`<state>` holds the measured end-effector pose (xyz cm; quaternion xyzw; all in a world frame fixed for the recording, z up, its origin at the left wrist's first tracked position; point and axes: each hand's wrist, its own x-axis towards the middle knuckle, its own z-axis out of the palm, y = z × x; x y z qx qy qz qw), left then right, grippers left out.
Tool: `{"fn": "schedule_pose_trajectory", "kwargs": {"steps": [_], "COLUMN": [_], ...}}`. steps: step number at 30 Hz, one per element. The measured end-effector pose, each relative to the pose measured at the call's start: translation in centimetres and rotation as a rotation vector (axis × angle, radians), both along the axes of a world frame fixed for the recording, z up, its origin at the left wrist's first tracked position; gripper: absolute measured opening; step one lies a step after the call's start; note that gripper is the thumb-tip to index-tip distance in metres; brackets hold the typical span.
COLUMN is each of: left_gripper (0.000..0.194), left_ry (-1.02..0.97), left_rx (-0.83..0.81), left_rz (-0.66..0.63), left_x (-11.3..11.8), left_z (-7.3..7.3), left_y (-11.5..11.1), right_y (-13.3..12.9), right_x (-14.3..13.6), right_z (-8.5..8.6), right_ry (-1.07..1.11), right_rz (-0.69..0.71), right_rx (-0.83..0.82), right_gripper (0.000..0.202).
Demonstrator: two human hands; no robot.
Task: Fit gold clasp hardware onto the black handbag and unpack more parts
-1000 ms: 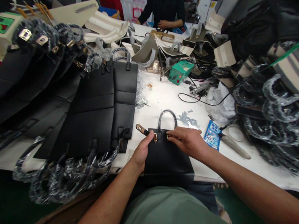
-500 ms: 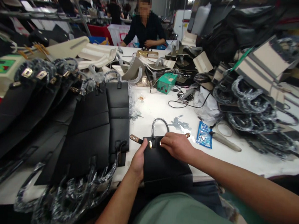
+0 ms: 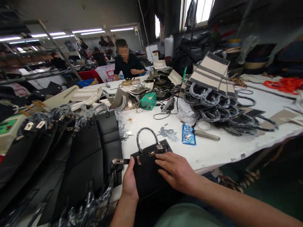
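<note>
Left hand gripped the black handbag's left edge at the table front, thumb up, fingers partly closed. Right hand lay across its upper front, fingers extended, slightly parted. I saw bare tabletop right, stacked black panels close left.

White table, surface scuffed along front edge. At left: overlapping black bag panels. Mid-table: green box, thin metal plates scattered loose. Right of plates: blue packet, touching or just beside a grey tapered tool; crumpled plastic bag behind. Far right: bright orange material
</note>
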<state>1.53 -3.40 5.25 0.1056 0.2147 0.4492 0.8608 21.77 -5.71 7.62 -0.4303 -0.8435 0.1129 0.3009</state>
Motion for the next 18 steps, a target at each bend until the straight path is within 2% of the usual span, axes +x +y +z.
{"fn": "schedule_pose_trajectory", "kwargs": {"steps": [5,10,15,18], "left_gripper": [0.041,0.034,0.031,0.035], "left_ry": [0.059,0.132,0.314,0.387], "left_rx": [0.038,0.1,0.109,0.135], "left_rz": [0.07,0.138,0.135,0.163], "left_x": [1.4,2.5,3.6,4.2], "left_z": [2.4,3.8,4.7,5.9], "left_y": [-2.1,-3.7,-3.5,-3.1], "right_y": [-1.7,-3.7,-3.7,-3.2], "right_x": [-0.1,0.5,1.0,1.4], "right_z": [1.4,2.8,3.3,2.8], "right_ry": [-0.063,-0.06,-0.024,-0.005], "right_rz": [0.006,-0.035,-0.082,-0.065], "right_rx": [0.036,0.04,0.089,0.185], "right_gripper": [0.04,0.046,0.037,0.047]}}
